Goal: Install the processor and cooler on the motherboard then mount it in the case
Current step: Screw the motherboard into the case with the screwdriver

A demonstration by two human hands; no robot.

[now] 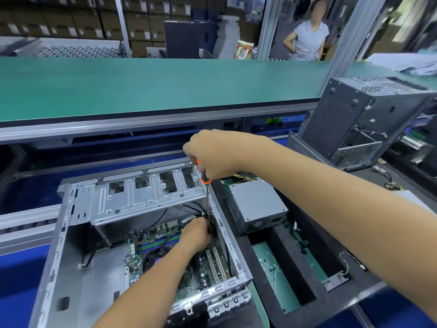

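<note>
An open grey metal case [71, 233] lies in front of me with the green motherboard [189, 278] inside it. The black round cooler [153, 258] sits on the board, partly hidden by my left forearm. My right hand [212, 152] grips the orange-and-black handle of a screwdriver [206, 192], whose shaft points straight down along the case's right wall. My left hand [196, 235] is deep in the case at the board's far right corner, fingers curled round the lower end of the shaft. The tip is hidden.
A grey power supply [257, 204] lies right of the case in a black tray [295, 280]. A second dark case [369, 119] stands at the far right. A green shelf [142, 86] runs across behind. A person [307, 34] stands in the background.
</note>
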